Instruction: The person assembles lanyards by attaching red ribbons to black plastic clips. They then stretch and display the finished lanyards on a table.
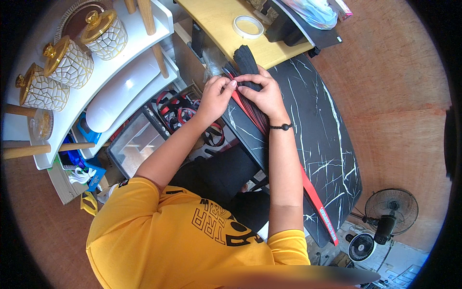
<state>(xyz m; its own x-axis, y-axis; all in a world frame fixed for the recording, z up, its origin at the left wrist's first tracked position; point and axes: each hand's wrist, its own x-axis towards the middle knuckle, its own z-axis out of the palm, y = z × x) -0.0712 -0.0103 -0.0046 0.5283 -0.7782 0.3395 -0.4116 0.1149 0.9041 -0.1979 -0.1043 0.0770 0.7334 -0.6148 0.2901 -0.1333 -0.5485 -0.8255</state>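
My left hand (pixel 217 98) is closed in a pinch at the upper end of a red strap (pixel 315 200) with pale printing. This strap runs down under my right forearm and along the table. My right hand (pixel 265 94) curls around a thick bundle of black ribbed strips (pixel 246 59), perhaps straps or zipper tape; its exact kind is unclear. The right thumb and index finger reach toward the left fingertips and nearly meet them. Part of the bundle is hidden beneath the right hand. A black beaded bracelet circles my right wrist.
Beneath my arms lies a black marble-patterned table (pixel 320 144). A roll of white tape (pixel 248 27) rests on the yellow desk (pixel 211 19) beyond. At left, a white shelf (pixel 144 36) holds patterned jars (pixel 103 36). Red and black straps (pixel 175 113) hang below. Fans (pixel 392 212) stand lower right.
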